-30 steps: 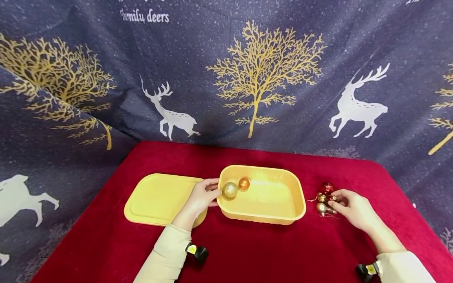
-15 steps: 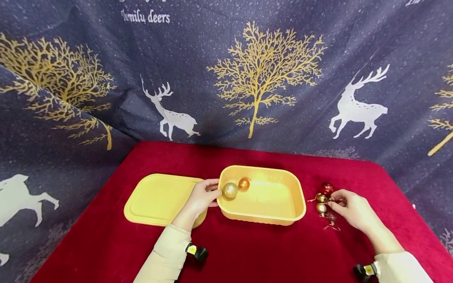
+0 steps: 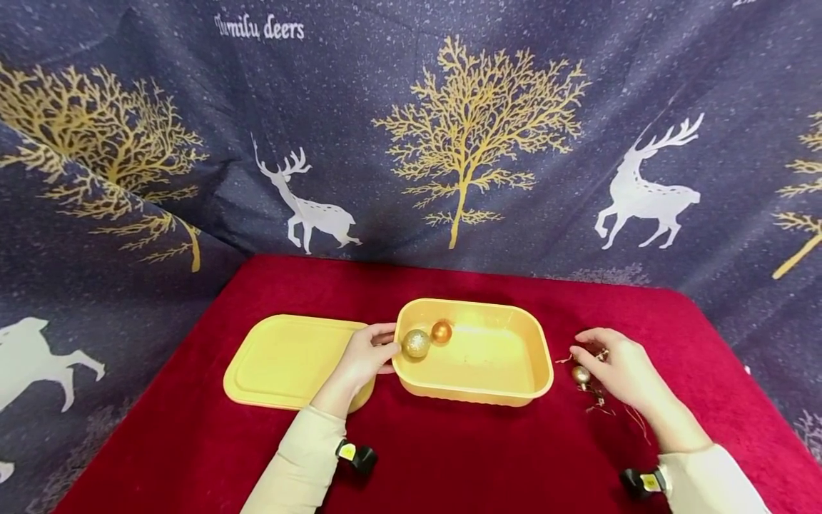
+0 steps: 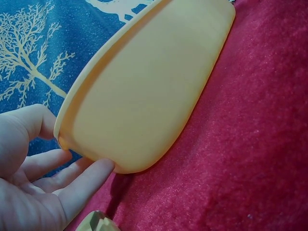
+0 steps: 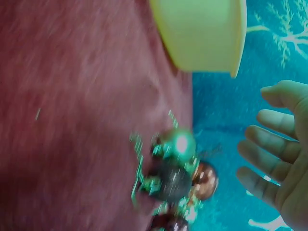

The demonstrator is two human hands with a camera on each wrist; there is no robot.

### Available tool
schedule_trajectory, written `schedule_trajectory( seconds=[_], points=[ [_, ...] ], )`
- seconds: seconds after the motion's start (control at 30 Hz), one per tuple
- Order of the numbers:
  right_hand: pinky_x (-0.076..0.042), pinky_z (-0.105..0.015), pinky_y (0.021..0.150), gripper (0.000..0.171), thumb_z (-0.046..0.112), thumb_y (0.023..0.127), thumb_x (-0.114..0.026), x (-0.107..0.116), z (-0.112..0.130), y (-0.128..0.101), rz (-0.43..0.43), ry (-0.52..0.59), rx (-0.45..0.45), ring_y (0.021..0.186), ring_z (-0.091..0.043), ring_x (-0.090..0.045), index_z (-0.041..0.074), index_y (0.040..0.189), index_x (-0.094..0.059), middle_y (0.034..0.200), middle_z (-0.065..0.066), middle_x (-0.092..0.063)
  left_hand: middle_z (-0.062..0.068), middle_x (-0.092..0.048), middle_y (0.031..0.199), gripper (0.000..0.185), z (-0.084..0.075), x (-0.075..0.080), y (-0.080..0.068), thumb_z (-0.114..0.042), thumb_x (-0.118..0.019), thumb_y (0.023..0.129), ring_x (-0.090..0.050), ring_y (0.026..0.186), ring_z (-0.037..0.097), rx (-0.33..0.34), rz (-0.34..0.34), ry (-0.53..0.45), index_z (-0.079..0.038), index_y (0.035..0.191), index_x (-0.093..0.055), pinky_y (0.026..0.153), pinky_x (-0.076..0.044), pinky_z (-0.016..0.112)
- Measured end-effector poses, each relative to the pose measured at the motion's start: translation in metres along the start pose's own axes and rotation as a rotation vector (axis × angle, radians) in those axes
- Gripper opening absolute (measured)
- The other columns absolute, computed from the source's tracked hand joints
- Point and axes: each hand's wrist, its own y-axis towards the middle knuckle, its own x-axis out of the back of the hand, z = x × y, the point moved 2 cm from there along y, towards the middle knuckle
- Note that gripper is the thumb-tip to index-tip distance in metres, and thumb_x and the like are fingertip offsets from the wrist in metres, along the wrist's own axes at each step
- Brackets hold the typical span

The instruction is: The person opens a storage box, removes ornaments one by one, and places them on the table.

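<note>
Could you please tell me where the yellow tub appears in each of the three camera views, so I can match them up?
Head: the yellow tub sits at centre on the red cloth, the left hand at its left end.
Left wrist: the yellow tub fills the upper middle, seen from outside, fingers at its lower corner.
Right wrist: one corner of the tub shows at the top edge.
Shared landmark: the red cloth under it.
</note>
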Motion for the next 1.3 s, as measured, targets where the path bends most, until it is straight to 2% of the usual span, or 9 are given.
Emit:
schedule_trajectory(
  seconds=[0.13,0.4,0.77,1.03,1.3],
  points=[
    [-0.05,-0.03,0.066,0.019,0.014,0.08,-0.072,-0.004,0.012,0.004,-0.007,0.02,0.009,0.074,-0.014,-0.059,0.005,0.096,-0.069,0.091,-0.008,-0.069,0.026,-0.058,0.124,0.048,0.002,0.0,0.001,-0.002,-0.055,0.083,-0.063,0.103,0.036,-0.003,0.001,-0.006,0.003,0.131,-0.051,0.07,-0.059,0.039],
    [-0.053,-0.024,0.062,0.018,0.013,0.081,-0.072,-0.013,0.03,0.013,0.008,0.102,0.008,0.069,-0.001,-0.058,0.005,0.097,-0.069,0.089,-0.006,-0.069,0.026,-0.058,0.125,0.048,0.001,0.0,0.0,-0.003,-0.056,0.084,-0.063,0.104,0.035,0.001,0.005,-0.006,0.002,0.131,-0.051,0.071,-0.059,0.039],
    [-0.053,-0.03,0.063,0.018,0.01,0.08,-0.072,-0.029,0.049,0.023,-0.039,0.142,0.076,0.071,-0.005,-0.057,0.002,0.095,-0.068,0.084,-0.004,-0.068,0.026,-0.057,0.125,0.048,0.003,0.001,0.002,-0.002,-0.056,0.084,-0.064,0.103,0.035,0.008,0.002,-0.011,0.002,0.132,-0.051,0.07,-0.059,0.039],
    [-0.056,-0.039,0.071,0.022,0.013,0.083,-0.069,-0.042,0.062,0.029,0.048,0.213,0.084,0.083,-0.023,-0.065,0.0,0.102,-0.067,0.094,-0.011,-0.069,0.026,-0.058,0.124,0.047,0.004,0.001,0.003,-0.002,-0.056,0.084,-0.064,0.102,0.033,-0.001,0.001,-0.019,0.002,0.13,-0.052,0.07,-0.06,0.038],
    [-0.056,-0.044,0.073,0.028,0.012,0.083,-0.069,-0.053,0.077,0.037,0.12,0.259,0.094,0.089,-0.026,-0.065,0.001,0.108,-0.065,0.104,-0.013,-0.067,0.027,-0.059,0.122,0.047,0.004,0.002,0.004,-0.001,-0.056,0.083,-0.065,0.1,0.033,-0.026,0.008,-0.032,0.004,0.129,-0.052,0.068,-0.06,0.038]
  ],
)
